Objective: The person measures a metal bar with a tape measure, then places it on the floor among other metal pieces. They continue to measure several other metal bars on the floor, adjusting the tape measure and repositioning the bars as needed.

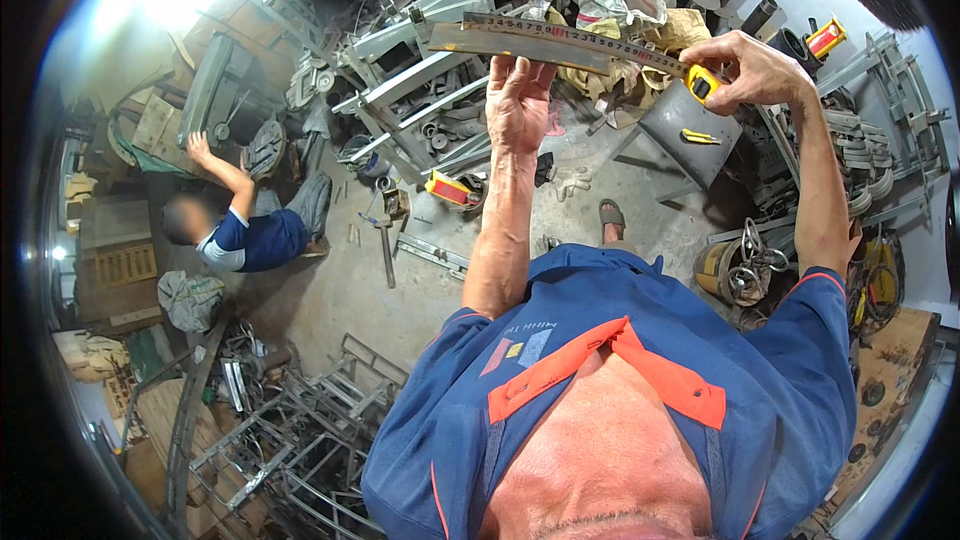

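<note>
My left hand (520,108) is raised in front of me, its thumb and fingers pinching the lower edge of a flat metal bar (462,38). Along the top of that bar lies the pulled-out steel blade (610,43) of a tape measure. At the right, my right hand (758,70) is closed round the tape measure's yellow and black case (702,86). The blade curves slightly between the bar and the case. Below the case, a yellow utility knife (700,137) rests on a grey metal stool (665,135).
Behind my hands stand welded grey metal frames (400,100) and piled scrap. At the left, a person (260,235) crouches with a hand on a grey metal box (215,90). A hammer (387,250) and gloves (572,183) lie on the floor. More frames (290,450) fill the lower left.
</note>
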Action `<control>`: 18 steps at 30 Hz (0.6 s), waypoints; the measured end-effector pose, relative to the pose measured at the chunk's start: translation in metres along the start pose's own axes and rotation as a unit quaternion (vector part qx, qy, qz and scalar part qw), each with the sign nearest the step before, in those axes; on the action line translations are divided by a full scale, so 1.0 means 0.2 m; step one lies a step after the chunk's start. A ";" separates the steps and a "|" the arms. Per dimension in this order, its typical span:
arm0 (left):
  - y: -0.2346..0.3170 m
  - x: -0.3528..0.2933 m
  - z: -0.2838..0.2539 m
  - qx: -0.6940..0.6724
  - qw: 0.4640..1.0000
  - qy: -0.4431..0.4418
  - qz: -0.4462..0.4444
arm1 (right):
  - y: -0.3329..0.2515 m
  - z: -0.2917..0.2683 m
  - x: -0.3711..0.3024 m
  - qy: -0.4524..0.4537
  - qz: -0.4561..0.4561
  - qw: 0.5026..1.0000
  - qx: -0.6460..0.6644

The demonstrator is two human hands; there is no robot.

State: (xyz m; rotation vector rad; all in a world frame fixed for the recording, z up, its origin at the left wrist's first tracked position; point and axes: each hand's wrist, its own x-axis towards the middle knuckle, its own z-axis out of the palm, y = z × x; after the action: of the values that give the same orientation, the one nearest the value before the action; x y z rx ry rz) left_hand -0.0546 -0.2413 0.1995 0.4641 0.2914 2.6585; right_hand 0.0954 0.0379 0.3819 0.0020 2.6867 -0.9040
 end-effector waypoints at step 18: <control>-0.05 -0.02 -0.02 0.002 1.000 -0.004 -0.025 | -0.07 0.07 0.13 0.048 -0.068 0.996 -0.020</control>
State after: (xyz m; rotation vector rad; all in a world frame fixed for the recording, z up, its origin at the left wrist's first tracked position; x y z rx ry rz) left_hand -0.0493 -0.2337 0.1916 0.4624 0.3027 2.6065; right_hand 0.0740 0.0170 0.3728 -0.1536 2.8221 -0.9098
